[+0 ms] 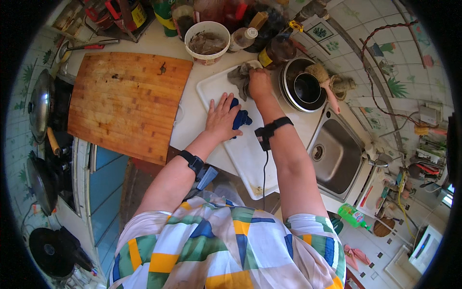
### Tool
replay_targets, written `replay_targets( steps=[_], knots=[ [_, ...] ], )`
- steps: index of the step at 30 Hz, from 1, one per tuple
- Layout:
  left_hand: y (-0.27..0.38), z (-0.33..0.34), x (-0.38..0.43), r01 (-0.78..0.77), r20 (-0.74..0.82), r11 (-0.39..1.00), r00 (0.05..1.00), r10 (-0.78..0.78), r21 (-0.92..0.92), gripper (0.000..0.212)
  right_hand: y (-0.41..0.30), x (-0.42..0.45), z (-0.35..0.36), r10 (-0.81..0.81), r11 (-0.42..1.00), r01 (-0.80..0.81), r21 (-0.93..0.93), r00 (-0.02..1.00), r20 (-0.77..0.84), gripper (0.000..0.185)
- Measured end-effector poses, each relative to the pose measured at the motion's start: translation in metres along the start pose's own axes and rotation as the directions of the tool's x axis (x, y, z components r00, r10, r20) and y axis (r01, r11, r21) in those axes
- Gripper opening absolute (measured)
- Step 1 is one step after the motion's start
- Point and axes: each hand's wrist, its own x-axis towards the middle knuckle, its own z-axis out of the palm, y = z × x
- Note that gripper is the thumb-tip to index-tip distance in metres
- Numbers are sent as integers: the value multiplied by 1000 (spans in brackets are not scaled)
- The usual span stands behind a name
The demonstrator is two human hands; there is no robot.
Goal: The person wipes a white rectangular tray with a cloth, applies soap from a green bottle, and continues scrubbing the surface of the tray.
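A white rectangular plastic tray [245, 155] lies aslant on the light countertop, its near corner past the counter's front edge. My left hand [222, 117] rests spread, palm down, at the tray's left side, against a crumpled dark blue cloth [241, 118]. Whether its fingers grip that cloth is hidden. Near the tray's far end my right hand [260, 83] is closed on a grey cloth [239, 77], whose loose part spreads to the left over the tray.
A wooden cutting board [130, 104] lies on the left. Behind the tray stand a white bucket [207, 59] and several bottles. To the right are stacked bowls [287, 88], a long-handled brush [330, 95] and a steel sink [337, 155]. Lidded pans stand far left.
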Motion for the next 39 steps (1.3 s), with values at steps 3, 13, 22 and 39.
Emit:
replay_targets(
  steps=[3,13,22,39],
  knots=[
    [-2,-1,-2,51,4,999,999,-51,3,88,-2,-51,-7,-14,1000,14,-17,1000,-3,13],
    [1,-1,2,46,15,999,999,-45,-16,90,0,-46,-12,-69,987,64,-147,997,-30,11],
    [5,-2,3,98,0,995,995,-98,5,88,-2,-28,-15,44,994,-41,-105,999,30,15],
    [14,-4,6,124,14,988,992,-126,89,87,47,-309,-47,481,876,-478,-59,875,61,10]
  ],
)
